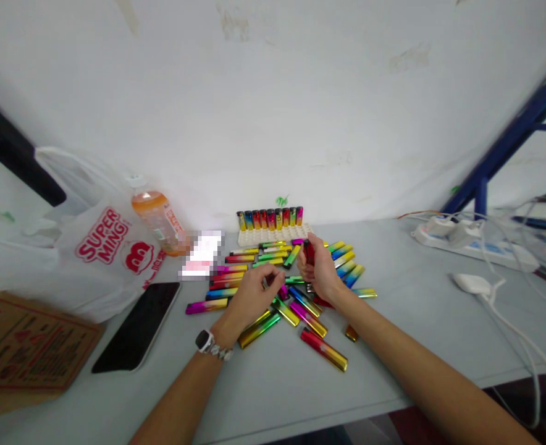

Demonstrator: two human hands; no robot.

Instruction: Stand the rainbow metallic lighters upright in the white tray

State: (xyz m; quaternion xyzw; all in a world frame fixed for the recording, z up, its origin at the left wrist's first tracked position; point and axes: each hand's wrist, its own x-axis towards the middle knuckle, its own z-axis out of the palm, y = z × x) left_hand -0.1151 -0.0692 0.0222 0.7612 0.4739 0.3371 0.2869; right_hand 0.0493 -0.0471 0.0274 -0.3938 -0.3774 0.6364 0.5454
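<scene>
Two hands on my head view: right hand (319, 269) closed around a dark red lighter (309, 252), upright, just near side of the white rack (275, 235); left hand (259, 287) half curled over the loose lighters (307, 318), can't tell if its fingers hold anything; row of lighters (270, 219) upright along rack's far edge

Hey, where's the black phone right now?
In the head view, the black phone lies flat on the table at the left, between the cardboard box and the scattered lighters, just in front of the white plastic bag.
</scene>
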